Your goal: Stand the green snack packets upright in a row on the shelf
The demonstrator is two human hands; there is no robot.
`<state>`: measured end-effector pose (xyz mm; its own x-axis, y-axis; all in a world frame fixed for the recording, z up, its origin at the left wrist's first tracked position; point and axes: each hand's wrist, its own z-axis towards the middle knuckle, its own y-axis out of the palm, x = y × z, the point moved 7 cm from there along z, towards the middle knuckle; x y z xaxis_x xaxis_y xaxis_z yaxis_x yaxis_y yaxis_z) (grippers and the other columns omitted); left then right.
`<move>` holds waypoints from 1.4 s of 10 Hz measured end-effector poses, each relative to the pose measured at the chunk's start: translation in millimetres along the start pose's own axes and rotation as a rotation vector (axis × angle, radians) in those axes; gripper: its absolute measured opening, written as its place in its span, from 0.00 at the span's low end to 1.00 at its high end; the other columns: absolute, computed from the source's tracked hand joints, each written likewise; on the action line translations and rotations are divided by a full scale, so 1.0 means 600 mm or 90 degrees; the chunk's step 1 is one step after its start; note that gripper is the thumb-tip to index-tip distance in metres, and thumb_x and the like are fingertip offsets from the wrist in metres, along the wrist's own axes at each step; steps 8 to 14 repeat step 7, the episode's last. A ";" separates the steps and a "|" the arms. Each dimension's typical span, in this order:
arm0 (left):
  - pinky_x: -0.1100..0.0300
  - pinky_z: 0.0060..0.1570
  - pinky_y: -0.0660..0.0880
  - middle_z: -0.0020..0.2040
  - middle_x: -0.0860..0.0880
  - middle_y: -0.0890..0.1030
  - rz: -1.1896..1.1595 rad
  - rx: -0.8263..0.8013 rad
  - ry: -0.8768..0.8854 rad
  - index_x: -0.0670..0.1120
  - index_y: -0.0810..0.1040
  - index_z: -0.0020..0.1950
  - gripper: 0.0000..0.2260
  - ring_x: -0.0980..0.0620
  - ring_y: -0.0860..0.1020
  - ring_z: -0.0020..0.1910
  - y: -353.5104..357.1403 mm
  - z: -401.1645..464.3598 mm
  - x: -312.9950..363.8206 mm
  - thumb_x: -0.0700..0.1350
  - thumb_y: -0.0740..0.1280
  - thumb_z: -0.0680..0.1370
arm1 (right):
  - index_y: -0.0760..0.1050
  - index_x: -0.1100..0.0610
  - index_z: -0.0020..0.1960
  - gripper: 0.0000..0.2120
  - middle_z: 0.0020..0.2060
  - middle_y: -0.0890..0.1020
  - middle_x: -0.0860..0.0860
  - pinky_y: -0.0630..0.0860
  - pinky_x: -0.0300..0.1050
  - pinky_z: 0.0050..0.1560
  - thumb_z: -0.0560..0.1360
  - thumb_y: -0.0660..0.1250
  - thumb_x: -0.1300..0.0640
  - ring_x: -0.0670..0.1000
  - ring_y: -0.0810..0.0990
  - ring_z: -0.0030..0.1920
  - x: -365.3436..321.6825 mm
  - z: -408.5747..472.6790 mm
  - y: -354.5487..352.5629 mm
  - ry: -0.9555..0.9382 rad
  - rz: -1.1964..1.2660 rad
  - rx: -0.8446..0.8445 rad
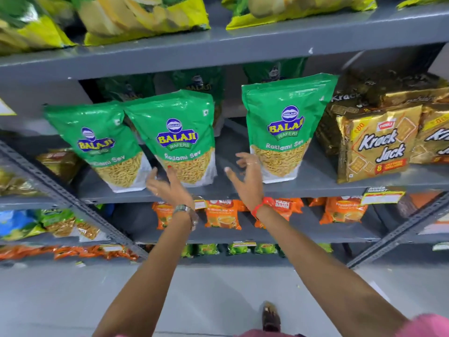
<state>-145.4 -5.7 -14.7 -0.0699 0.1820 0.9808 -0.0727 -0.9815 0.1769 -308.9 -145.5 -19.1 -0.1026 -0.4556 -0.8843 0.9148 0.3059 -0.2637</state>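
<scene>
Three green snack packets stand upright along the front of the grey shelf [315, 188]: a left packet [97, 144], a middle packet [179, 135] and a right packet [284, 122]. A gap separates the middle and right ones. More green packets [201, 83] stand in shadow behind them. My left hand [167, 186] is open at the lower left corner of the middle packet, fingertips near or touching it. My right hand [245, 176] is open in the gap, fingers spread beside the right packet's lower left edge. Neither hand holds anything.
Gold Krack Jack biscuit packs [379, 144] fill the shelf to the right. Yellow-green chip bags [145, 18] sit on the shelf above. Orange packets [223, 215] line the shelf below. A slanted metal upright [73, 203] stands at left. Grey floor lies beneath, with my foot [271, 317].
</scene>
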 end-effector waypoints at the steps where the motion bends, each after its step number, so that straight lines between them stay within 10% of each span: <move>1: 0.59 0.70 0.62 0.74 0.44 0.59 -0.032 -0.107 -0.125 0.43 0.54 0.73 0.26 0.49 0.62 0.71 0.011 0.061 -0.027 0.46 0.59 0.78 | 0.55 0.62 0.72 0.37 0.70 0.65 0.62 0.67 0.55 0.68 0.71 0.71 0.55 0.59 0.66 0.69 0.003 0.023 0.084 0.139 0.018 -0.193; 2: 0.46 0.74 0.55 0.76 0.47 0.56 -0.048 -0.215 -0.200 0.47 0.52 0.74 0.26 0.48 0.58 0.74 0.044 0.087 -0.038 0.49 0.57 0.79 | 0.45 0.61 0.75 0.42 0.76 0.55 0.60 0.61 0.54 0.71 0.73 0.69 0.53 0.60 0.56 0.75 0.010 0.047 0.122 0.230 0.026 -0.269; 5: 0.40 0.70 0.58 0.75 0.45 0.60 -0.028 -0.336 -0.251 0.49 0.52 0.73 0.26 0.44 0.61 0.72 0.079 0.029 -0.027 0.46 0.59 0.78 | 0.60 0.61 0.69 0.26 0.64 0.75 0.62 0.72 0.53 0.64 0.75 0.65 0.55 0.62 0.74 0.64 0.006 0.061 0.082 0.264 0.046 -0.184; 14: 0.44 0.74 0.49 0.77 0.46 0.50 0.067 -0.275 -0.127 0.47 0.45 0.75 0.32 0.48 0.52 0.76 0.054 0.021 0.002 0.51 0.59 0.77 | 0.50 0.63 0.73 0.38 0.69 0.68 0.63 0.68 0.55 0.66 0.73 0.68 0.54 0.62 0.68 0.69 -0.025 0.039 0.063 0.178 -0.009 -0.156</move>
